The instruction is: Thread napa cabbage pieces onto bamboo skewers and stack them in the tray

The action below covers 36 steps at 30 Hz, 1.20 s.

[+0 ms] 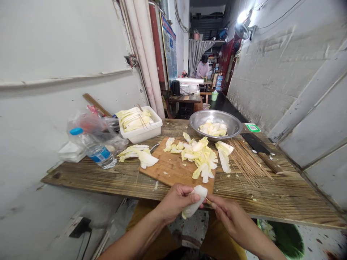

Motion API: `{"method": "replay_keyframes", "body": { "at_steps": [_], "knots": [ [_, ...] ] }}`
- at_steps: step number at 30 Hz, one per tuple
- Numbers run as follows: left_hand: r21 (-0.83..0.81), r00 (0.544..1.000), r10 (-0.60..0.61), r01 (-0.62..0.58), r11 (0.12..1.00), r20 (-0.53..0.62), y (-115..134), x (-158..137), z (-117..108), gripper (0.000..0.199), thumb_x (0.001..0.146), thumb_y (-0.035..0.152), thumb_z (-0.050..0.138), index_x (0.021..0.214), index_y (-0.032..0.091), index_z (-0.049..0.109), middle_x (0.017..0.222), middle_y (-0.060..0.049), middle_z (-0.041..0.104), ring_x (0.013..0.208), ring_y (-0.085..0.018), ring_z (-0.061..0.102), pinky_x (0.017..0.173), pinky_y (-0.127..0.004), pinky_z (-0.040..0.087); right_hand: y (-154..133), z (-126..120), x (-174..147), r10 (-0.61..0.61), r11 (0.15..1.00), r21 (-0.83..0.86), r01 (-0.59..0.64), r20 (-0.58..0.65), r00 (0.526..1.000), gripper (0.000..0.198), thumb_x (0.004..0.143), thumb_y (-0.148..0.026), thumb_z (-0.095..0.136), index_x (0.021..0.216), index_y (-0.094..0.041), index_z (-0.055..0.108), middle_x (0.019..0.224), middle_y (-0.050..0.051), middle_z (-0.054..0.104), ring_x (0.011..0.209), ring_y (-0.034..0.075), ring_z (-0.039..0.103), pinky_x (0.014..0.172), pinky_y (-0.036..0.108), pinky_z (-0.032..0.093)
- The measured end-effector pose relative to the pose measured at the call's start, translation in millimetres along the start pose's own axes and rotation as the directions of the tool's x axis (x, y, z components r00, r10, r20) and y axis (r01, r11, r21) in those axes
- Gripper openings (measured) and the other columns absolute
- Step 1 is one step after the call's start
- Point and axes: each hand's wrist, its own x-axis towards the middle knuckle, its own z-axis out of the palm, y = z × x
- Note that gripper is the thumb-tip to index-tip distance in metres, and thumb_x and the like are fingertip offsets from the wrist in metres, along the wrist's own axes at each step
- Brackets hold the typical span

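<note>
My left hand (180, 200) is closed around a pale piece of cabbage leaf (197, 203), just past the table's front edge. Pinched in my right hand (227, 213) is a thin wooden skewer (208, 200), its tip at the leaf's right edge; whether it has gone in, I cannot tell. Beyond my hands, a heap of cut cabbage leaves (200, 153) lies on the wooden cutting board (173, 168). A loose bundle of skewers (251, 162) is spread to the right, beside a single leaf (224, 155). More leaves (139, 153) rest left of the board.
A white tub (143, 133) of skewered cabbage stands at back left, near a water bottle (94, 150) and plastic bags. A steel bowl (233, 126) with cabbage pieces is behind the board. A cleaver (260, 150) lies at right. Another person (202, 68) works far back.
</note>
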Motion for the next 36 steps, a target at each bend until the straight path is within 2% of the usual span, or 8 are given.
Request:
{"method": "replay_keyframes", "body": {
  "at_steps": [8,13,15,18,20,24,32,36],
  "knots": [
    [-0.022,1.0,-0.018,0.019,1.0,0.004,-4,5,0,0.034,0.069,0.042,0.07,0.078,0.009,0.073,0.065,-0.006,0.068,0.051,-0.008,0.052,0.049,-0.017,0.037,4,3,9,0.017,1.0,0.009,-0.017,-0.002,1.0,0.038,0.095,-0.034,0.034,0.126,-0.021,0.052,0.085,0.003,0.068,0.069,0.015,0.061,0.067,0.024,0.048],
    [-0.136,0.998,-0.037,0.028,0.99,-0.059,-3,5,-8,0.032,0.069,0.039,0.072,0.08,0.009,0.072,0.069,-0.006,0.069,0.056,-0.008,0.056,0.055,-0.017,0.041,9,-8,0,0.003,0.984,-0.176,-0.007,-0.024,1.0,0.035,0.094,-0.034,0.039,0.122,-0.025,0.056,0.106,0.006,0.068,0.094,0.019,0.063,0.082,0.03,0.048],
    [-0.158,0.994,-0.027,0.01,0.987,-0.104,-4,4,-13,0.031,0.068,0.038,0.073,0.079,0.009,0.072,0.072,-0.007,0.069,0.059,-0.009,0.057,0.057,-0.017,0.042,14,-12,-8,0.003,0.966,-0.259,-0.014,-0.043,0.999,0.033,0.094,-0.032,0.038,0.116,-0.024,0.061,0.106,0.007,0.068,0.095,0.019,0.064,0.083,0.03,0.049],
    [-0.158,0.993,-0.036,0.018,0.987,-0.112,-5,3,-18,0.032,0.067,0.039,0.073,0.079,0.009,0.072,0.072,-0.008,0.069,0.06,-0.01,0.057,0.057,-0.018,0.042,21,-11,-17,-0.06,0.956,-0.292,0.035,-0.077,0.995,0.033,0.094,-0.027,0.037,0.115,-0.022,0.062,0.108,0.008,0.068,0.096,0.019,0.064,0.081,0.029,0.05],
    [-0.15,0.994,-0.049,0.034,0.988,-0.095,-5,2,-17,0.034,0.066,0.041,0.073,0.078,0.009,0.072,0.068,-0.007,0.068,0.057,-0.01,0.056,0.055,-0.019,0.041,22,-7,-18,-0.084,0.959,-0.276,0.056,-0.091,0.992,0.033,0.093,-0.025,0.037,0.115,-0.022,0.062,0.106,0.008,0.069,0.093,0.019,0.065,0.077,0.027,0.051],
    [-0.092,0.997,-0.076,0.073,0.993,-0.031,-4,2,-8,0.038,0.065,0.045,0.072,0.075,0.009,0.073,0.062,-0.006,0.067,0.05,-0.009,0.053,0.05,-0.018,0.038,14,0,-8,-0.046,0.982,-0.188,0.028,-0.09,0.995,0.031,0.094,-0.028,0.038,0.11,-0.024,0.064,0.101,0.007,0.07,0.089,0.019,0.065,0.077,0.028,0.05],
    [-0.1,0.997,-0.062,0.057,0.993,-0.04,-10,6,-1,0.039,0.066,0.045,0.071,0.079,0.008,0.072,0.066,-0.008,0.068,0.055,-0.011,0.057,0.055,-0.02,0.041,10,7,13,0.002,0.999,-0.047,-0.008,-0.132,0.991,0.03,0.093,-0.032,0.041,0.1,-0.023,0.069,0.092,0.003,0.071,0.079,0.017,0.065,0.072,0.025,0.047],
    [-0.121,0.997,-0.049,0.042,0.992,-0.059,-9,5,-2,0.043,0.068,0.048,0.069,0.085,0.008,0.072,0.069,-0.008,0.068,0.057,-0.011,0.057,0.054,-0.019,0.04,14,10,20,0.057,0.991,0.124,-0.042,-0.118,0.991,0.031,0.092,-0.035,0.043,0.098,-0.019,0.069,0.086,0.003,0.071,0.078,0.017,0.063,0.071,0.025,0.046]
  ]
}}
